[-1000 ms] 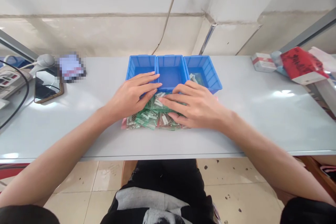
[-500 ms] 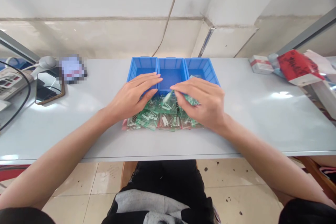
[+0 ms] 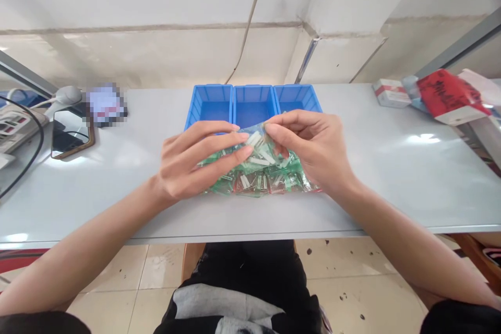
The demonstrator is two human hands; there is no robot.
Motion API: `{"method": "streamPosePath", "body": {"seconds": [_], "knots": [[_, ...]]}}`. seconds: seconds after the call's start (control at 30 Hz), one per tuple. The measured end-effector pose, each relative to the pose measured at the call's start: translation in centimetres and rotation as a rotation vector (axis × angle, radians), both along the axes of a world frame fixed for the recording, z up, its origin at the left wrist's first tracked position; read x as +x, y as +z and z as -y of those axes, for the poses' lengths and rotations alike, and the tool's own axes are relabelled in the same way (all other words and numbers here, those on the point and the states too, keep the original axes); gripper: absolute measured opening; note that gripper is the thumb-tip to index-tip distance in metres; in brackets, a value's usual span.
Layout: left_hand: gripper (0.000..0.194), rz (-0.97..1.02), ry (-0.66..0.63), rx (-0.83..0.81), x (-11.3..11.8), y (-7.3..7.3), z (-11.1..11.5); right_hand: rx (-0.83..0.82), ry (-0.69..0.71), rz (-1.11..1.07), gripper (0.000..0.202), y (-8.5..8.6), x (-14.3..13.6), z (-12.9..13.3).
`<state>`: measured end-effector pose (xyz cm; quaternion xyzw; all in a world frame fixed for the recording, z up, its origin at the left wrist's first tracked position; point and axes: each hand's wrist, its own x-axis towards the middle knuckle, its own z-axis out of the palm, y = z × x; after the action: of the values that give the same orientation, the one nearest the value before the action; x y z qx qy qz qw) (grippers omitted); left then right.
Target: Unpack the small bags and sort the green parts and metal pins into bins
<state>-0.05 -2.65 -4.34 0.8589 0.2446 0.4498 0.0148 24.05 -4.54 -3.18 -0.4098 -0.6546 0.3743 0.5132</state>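
Note:
A small clear plastic bag (image 3: 258,148) with white strips inside hangs between my hands, above a pile of similar bags (image 3: 252,182) with green and red edges. My right hand (image 3: 315,143) pinches its upper right corner between thumb and fingers. My left hand (image 3: 203,156) has its fingers stretched out, their tips touching the bag's left side. Just behind stand three blue bins in a row: left (image 3: 211,104), middle (image 3: 253,104) and right (image 3: 298,96). My hands and the bag partly cover the pile and the bins' front edges.
On the left of the white table (image 3: 117,182) lie a phone (image 3: 72,133), a pixelated object (image 3: 106,104) and a power strip (image 3: 15,125) with cables. A small white box (image 3: 391,93) and a red packet (image 3: 450,95) are at the right. A wall stands behind.
The bag between my hands now faces the camera, with its strips plainly visible. My left hand has moved lower and reached its left side; my right hand has turned and still pinches it.

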Motion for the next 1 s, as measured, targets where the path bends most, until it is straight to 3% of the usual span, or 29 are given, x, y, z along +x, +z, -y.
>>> {"method": "streamPosePath", "body": {"seconds": [0.07, 0.2, 0.33, 0.43, 0.5, 0.57, 0.6, 0.7, 0.77, 0.87, 1.0], "knots": [[0.020, 0.147, 0.016, -0.062, 0.4, 0.4, 0.8, 0.064, 0.026, 0.020, 0.016, 0.0, 0.0, 0.1], [0.008, 0.457, 0.099, -0.468, 1.1, 1.0, 1.7, 0.386, 0.000, 0.193, 0.036, -0.1, -0.2, 0.3], [0.019, 0.553, -0.081, -0.747, 1.1, 1.2, 1.1, 0.656, 0.004, 0.413, 0.071, -0.4, 0.1, 0.2], [0.028, 0.559, -0.203, -0.902, 0.9, 1.1, 0.6, 0.795, -0.048, 0.580, 0.059, -1.0, 0.5, -0.1], [0.033, 0.529, -0.277, -0.949, 0.9, 1.0, 0.5, 0.831, -0.111, 0.562, 0.048, -1.3, 0.5, -0.2], [0.027, 0.526, -0.302, -0.846, 1.0, 0.6, 0.5, 0.860, -0.117, 0.457, 0.041, -1.4, 0.3, -0.2], [0.025, 0.523, -0.279, -0.719, 1.0, 0.4, 0.5, 0.841, -0.111, 0.397, 0.038, -1.3, 0.2, -0.1], [0.035, 0.356, -0.112, -0.162, 0.9, -0.3, 0.1, 0.566, -0.104, 0.197, 0.032, -0.8, -0.6, 0.6], [0.037, 0.206, -0.011, 0.085, 0.8, -0.6, -0.2, 0.347, -0.072, 0.084, 0.033, -0.5, -0.9, 1.0], [0.027, 0.183, 0.044, 0.182, 0.7, -0.5, -0.2, 0.250, 0.047, 0.019, 0.021, -0.2, -1.0, 1.3], [0.017, 0.247, 0.011, 0.076, 1.0, -0.2, 0.3, 0.447, 0.099, 0.100, 0.019, -0.4, -0.9, 1.0]]}}
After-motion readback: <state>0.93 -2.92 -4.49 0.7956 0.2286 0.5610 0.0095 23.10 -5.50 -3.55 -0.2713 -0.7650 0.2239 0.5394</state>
